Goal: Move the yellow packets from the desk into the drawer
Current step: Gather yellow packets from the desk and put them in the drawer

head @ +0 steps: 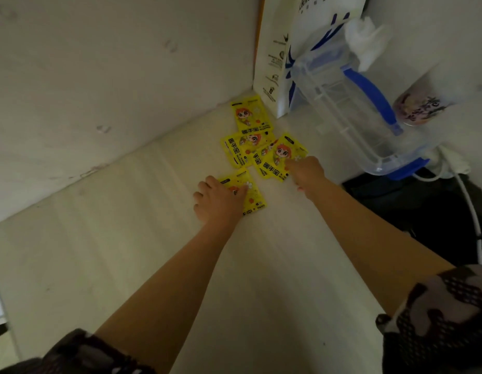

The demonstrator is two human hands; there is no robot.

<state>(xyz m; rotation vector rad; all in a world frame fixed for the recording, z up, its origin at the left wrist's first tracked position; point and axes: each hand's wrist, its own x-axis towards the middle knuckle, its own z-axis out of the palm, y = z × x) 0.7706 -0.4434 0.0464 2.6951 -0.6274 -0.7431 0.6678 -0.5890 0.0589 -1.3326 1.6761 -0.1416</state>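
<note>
I see left hand (221, 201) flat on near packet (254, 197), fingers relaxed. Right hand (305, 171) touching overlapped packets (277, 157) ahead, grip unclear. Risk: slick stack slides, one left behind (drawer unseen).

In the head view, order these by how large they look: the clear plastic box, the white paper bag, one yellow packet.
1. Clear plastic box.
2. White paper bag, though it is cut off at the top edge and partly hidden, so unsure.
3. Yellow packet, clearly smallest.
</note>
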